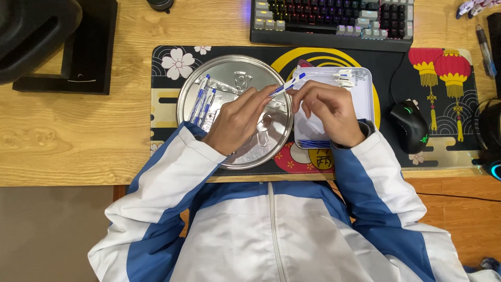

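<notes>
Both hands hold one blue-and-white pen (288, 85) above the desk mat. My left hand (239, 121) pinches its lower end over the round silver tray (237, 68). My right hand (327, 110) grips it near the upper end, over the white rectangular tray (365, 89). Several finished blue pens (202, 100) lie on the left part of the silver tray. More pen parts (342, 77) lie along the far edge of the white tray, and blue pieces (313, 143) sit at its near edge.
A black mouse (410, 126) rests on the patterned desk mat (167, 104) to the right. A backlit keyboard (331, 21) lies at the back. A black monitor stand (78, 57) fills the far left. Another pen (485, 49) lies at the far right.
</notes>
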